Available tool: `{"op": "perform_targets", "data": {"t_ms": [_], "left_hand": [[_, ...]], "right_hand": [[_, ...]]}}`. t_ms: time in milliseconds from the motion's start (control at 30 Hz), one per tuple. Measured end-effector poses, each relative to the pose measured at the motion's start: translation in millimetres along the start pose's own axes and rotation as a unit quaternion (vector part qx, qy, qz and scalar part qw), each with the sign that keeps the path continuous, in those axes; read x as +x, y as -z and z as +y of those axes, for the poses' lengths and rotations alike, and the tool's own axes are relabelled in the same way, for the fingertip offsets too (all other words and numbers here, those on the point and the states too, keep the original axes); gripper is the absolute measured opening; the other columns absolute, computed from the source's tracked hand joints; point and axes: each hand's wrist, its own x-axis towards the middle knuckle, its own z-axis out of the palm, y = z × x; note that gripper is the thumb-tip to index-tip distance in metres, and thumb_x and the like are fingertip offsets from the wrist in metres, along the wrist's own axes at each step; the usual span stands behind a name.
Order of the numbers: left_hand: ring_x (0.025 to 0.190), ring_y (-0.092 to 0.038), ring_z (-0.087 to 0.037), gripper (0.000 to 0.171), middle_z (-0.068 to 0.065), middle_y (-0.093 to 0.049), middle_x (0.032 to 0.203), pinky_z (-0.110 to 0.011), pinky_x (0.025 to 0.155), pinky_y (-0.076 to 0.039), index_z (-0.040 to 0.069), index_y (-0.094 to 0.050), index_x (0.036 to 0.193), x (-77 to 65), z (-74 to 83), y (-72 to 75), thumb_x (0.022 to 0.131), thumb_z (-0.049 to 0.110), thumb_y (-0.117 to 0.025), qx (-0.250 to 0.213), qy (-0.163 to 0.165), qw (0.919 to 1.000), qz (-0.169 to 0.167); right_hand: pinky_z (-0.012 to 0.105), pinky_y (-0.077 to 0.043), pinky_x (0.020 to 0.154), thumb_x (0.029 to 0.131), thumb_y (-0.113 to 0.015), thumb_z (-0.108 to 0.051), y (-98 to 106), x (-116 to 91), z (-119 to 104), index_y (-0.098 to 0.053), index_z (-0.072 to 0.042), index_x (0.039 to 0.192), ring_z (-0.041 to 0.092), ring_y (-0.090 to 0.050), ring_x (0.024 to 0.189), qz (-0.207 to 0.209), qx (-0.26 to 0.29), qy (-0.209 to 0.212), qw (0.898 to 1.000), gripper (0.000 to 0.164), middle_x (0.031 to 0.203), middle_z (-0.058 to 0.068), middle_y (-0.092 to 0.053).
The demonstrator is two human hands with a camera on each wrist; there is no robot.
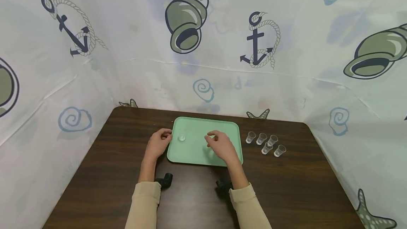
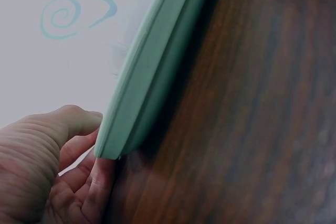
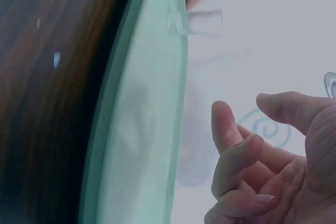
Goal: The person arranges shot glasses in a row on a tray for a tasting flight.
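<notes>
A pale green tray (image 1: 197, 154) lies on the dark wooden table. One small clear cup (image 1: 181, 136) stands upright on its left part, seen sideways as a clear cup (image 3: 205, 23) in the right wrist view. My left hand (image 1: 159, 143) is at the tray's left edge; in the left wrist view its thumb (image 2: 79, 120) meets the rim and the curled fingers (image 2: 97, 187) sit against the side. Over the right half of the tray hovers my right hand (image 1: 221, 145), fingers loosely bent, thumb and forefinger apart, nothing between them.
Several small clear cups (image 1: 266, 147) stand grouped on the table just right of the tray. Black wrist devices (image 1: 164, 181) sit below both hands. White patterned cloth (image 1: 222, 77) rises behind the table and at both sides.
</notes>
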Motion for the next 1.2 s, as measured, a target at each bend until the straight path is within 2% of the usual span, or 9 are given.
{"op": "perform_targets", "data": {"t_ms": [167,333,433,600,667,833,1000,1100,1200], "left_hand": [[0.111,-0.066,-0.031,0.036,-0.014,-0.071,0.123,-0.048,0.095,-0.053,0.01,-0.069,0.141,-0.2,0.5,0.8,0.111,0.029,-0.061,-0.004,-0.002,1.0,0.002],[0.109,-0.065,-0.031,0.035,-0.015,-0.07,0.122,-0.046,0.094,-0.052,0.009,-0.069,0.14,-2.1,1.7,1.7,0.111,0.028,-0.06,-0.004,-0.001,1.0,0.007],[0.11,-0.066,-0.031,0.036,-0.015,-0.071,0.123,-0.046,0.095,-0.052,0.009,-0.069,0.141,-2.6,1.6,1.6,0.111,0.028,-0.06,-0.001,-0.002,1.0,0.004],[0.112,-0.066,-0.031,0.036,-0.016,-0.071,0.125,-0.049,0.096,-0.053,0.009,-0.068,0.141,-2.6,0.1,1.0,0.112,0.028,-0.06,-0.002,-0.004,1.0,-0.002],[0.112,-0.066,-0.03,0.036,-0.016,-0.071,0.124,-0.048,0.096,-0.053,0.008,-0.068,0.141,-2.2,0.4,1.0,0.112,0.027,-0.06,-0.002,-0.004,1.0,-0.003],[0.109,-0.066,-0.029,0.035,-0.015,-0.07,0.123,-0.044,0.092,-0.053,0.008,-0.068,0.141,-3.0,2.2,1.9,0.112,0.025,-0.06,0.005,-0.004,1.0,-0.005],[0.097,-0.061,-0.026,0.034,-0.013,-0.068,0.115,-0.037,0.082,-0.047,0.009,-0.069,0.141,-4.0,2.7,2.1,0.113,0.023,-0.055,0.023,-0.004,0.9997,0.0],[0.094,-0.062,-0.026,0.035,-0.014,-0.069,0.114,-0.036,0.079,-0.047,0.009,-0.069,0.141,-4.8,3.4,3.2,0.114,0.022,-0.051,0.026,-0.006,0.9996,0.002],[0.099,-0.066,-0.028,0.035,-0.016,-0.071,0.119,-0.039,0.082,-0.052,0.008,-0.068,0.141,-5.9,3.6,4.5,0.115,0.022,-0.05,0.021,-0.01,0.9997,0.0]], "right_hand": [[0.034,-0.047,0.064,0.109,-0.063,-0.037,12.8,0.2,8.6,-0.069,-0.012,0.142,0.037,-0.072,0.091,0.017,0.009,0.003,1.0,0.042,0.1,0.017,-0.079],[0.034,-0.047,0.064,0.109,-0.065,-0.035,25.1,0.5,17.4,-0.069,-0.013,0.143,0.04,-0.072,0.093,0.035,0.014,-0.012,0.999,0.041,0.1,0.019,-0.079],[0.034,-0.047,0.065,0.108,-0.065,-0.037,33.2,-0.4,22.8,-0.068,-0.012,0.144,0.036,-0.071,0.09,0.052,0.01,-0.024,0.998,0.044,0.098,0.017,-0.079],[0.034,-0.044,0.062,0.109,-0.062,-0.038,48.1,-1.6,35.8,-0.063,-0.006,0.149,0.021,-0.058,0.065,0.07,0.023,-0.031,0.997,0.051,0.096,0.019,-0.078],[0.034,-0.043,0.06,0.11,-0.062,-0.038,54.6,-2.4,40.8,-0.061,-0.006,0.151,0.018,-0.052,0.06,0.075,0.032,-0.033,0.996,0.052,0.097,0.02,-0.078],[0.033,-0.047,0.061,0.11,-0.063,-0.034,70.2,-5.6,52.4,-0.057,-0.01,0.155,0.02,-0.057,0.064,0.099,0.045,-0.04,0.993,0.052,0.093,0.022,-0.076],[0.032,-0.046,0.061,0.108,-0.066,-0.029,84.6,-7.6,64.7,-0.055,-0.007,0.155,0.021,-0.056,0.062,0.119,0.044,-0.041,0.991,0.053,0.089,0.024,-0.074],[0.033,-0.046,0.066,0.108,-0.066,-0.032,91.3,-8.8,69.7,-0.053,-0.005,0.155,0.023,-0.061,0.072,0.13,0.029,-0.051,0.99,0.056,0.092,0.024,-0.075],[0.036,-0.048,0.074,0.108,-0.064,-0.036,97.4,-9.9,73.2,-0.051,-0.005,0.157,0.027,-0.068,0.089,0.136,0.009,-0.07,0.988,0.06,0.097,0.021,-0.076]]}}
